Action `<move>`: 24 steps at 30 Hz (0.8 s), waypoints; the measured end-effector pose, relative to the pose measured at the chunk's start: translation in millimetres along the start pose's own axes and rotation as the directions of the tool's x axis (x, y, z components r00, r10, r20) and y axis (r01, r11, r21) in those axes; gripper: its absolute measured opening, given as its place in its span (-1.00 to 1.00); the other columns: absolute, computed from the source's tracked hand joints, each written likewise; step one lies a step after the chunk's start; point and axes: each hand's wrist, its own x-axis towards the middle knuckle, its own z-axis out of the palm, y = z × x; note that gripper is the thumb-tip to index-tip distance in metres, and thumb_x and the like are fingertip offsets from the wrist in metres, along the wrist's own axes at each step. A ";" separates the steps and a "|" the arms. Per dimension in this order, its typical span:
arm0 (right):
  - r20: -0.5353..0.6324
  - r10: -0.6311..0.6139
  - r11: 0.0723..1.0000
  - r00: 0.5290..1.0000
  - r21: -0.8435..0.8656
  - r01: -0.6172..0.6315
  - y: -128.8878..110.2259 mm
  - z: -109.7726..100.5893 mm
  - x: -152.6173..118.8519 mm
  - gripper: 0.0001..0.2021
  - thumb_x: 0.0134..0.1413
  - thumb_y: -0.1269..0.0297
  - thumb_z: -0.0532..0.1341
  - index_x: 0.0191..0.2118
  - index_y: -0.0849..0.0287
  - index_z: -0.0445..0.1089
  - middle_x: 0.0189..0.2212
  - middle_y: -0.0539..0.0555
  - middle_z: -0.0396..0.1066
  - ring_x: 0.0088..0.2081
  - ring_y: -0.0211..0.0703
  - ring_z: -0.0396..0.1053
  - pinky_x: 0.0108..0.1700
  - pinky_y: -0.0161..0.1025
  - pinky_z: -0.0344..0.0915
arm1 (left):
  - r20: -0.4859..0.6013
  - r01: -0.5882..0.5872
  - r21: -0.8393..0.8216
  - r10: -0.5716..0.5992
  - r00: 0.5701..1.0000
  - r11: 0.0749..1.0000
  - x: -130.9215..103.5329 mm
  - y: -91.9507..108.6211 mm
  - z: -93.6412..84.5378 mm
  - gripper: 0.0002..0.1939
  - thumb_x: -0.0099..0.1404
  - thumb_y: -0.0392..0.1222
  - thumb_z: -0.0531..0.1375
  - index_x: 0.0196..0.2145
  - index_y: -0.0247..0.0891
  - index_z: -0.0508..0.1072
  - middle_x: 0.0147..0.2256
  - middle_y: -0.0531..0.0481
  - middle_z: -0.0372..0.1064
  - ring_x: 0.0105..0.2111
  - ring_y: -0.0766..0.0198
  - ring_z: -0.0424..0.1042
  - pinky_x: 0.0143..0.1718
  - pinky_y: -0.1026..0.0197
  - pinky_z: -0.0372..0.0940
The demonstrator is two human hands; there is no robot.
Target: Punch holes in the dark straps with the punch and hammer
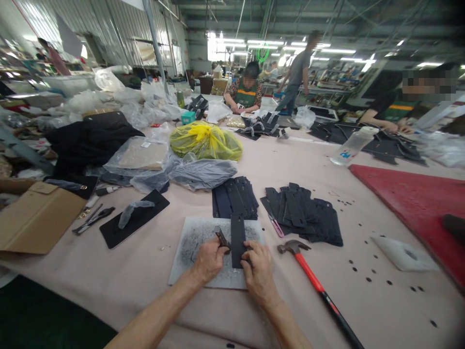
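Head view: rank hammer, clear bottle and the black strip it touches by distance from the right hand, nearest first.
1. Black strip: touching the right hand, on its left.
2. Hammer: on the hand's right.
3. Clear bottle: far ahead, rightward.

The strip (pixel 238 242) is black, the board (pixel 227 279) whitish with black speckles, the hammer handle (pixel 310 273) red and black.

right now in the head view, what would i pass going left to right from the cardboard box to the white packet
Cardboard box → black panel → left hand → black strip → right hand → hammer → white packet.
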 end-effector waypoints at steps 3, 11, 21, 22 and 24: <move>-0.006 0.026 0.999 1.000 0.040 -0.026 0.7 0.4 -0.2 -0.86 0.05 0.50 0.06 -0.35 0.10 0.26 0.03 0.12 0.29 0.12 0.06 0.15 0.18 0.21 -0.10 | -0.005 -0.003 -0.033 0.003 1.000 0.999 8.4 13.4 3.3 -0.80 0.29 -0.27 0.05 -0.30 -0.25 0.49 -0.30 -0.09 0.51 -0.26 0.15 0.49 -0.20 0.19 0.33; -0.058 0.109 0.977 0.992 0.192 -0.096 -0.3 -7.0 -1.3 -0.86 0.21 0.30 0.02 -0.36 0.10 0.27 -0.13 0.12 0.38 0.00 -0.01 0.28 0.16 0.11 0.04 | -0.013 0.049 -0.118 -0.051 0.999 0.992 25.7 20.8 32.1 -0.81 0.28 -0.28 0.04 -0.31 -0.28 0.46 -0.38 -0.06 0.48 -0.33 0.19 0.46 -0.25 0.20 0.33; -0.118 0.634 0.731 0.764 0.412 -0.543 7.7 -56.7 -73.4 -0.64 0.10 -0.07 0.18 -0.15 0.10 0.36 -0.38 0.06 0.51 -0.28 -0.02 0.49 -0.19 -0.17 0.40 | 0.047 0.034 -0.139 -0.028 0.998 0.990 21.5 16.5 33.9 -0.78 0.29 -0.26 0.06 -0.27 -0.26 0.51 -0.29 -0.09 0.51 -0.22 0.15 0.49 -0.10 0.15 0.36; -0.090 0.698 0.680 0.710 0.392 -0.619 11.8 -66.8 -93.3 -0.59 0.01 -0.13 0.21 -0.15 0.07 0.40 -0.38 0.06 0.52 -0.27 0.02 0.50 -0.19 -0.14 0.42 | 0.034 0.043 -0.156 -0.038 0.999 0.987 21.8 16.5 33.7 -0.79 0.30 -0.25 0.06 -0.26 -0.27 0.51 -0.30 -0.09 0.51 -0.22 0.15 0.50 -0.10 0.15 0.37; -0.070 0.786 0.606 0.615 0.290 -0.741 20.5 -86.0 -131.6 -0.63 -0.07 -0.23 0.21 -0.27 -0.10 0.47 -0.38 0.02 0.53 -0.25 0.09 0.50 -0.25 -0.11 0.43 | 0.020 0.045 -0.193 -0.042 0.999 0.980 21.9 17.0 33.1 -0.79 0.30 -0.25 0.07 -0.25 -0.27 0.51 -0.30 -0.08 0.51 -0.23 0.15 0.50 -0.11 0.14 0.36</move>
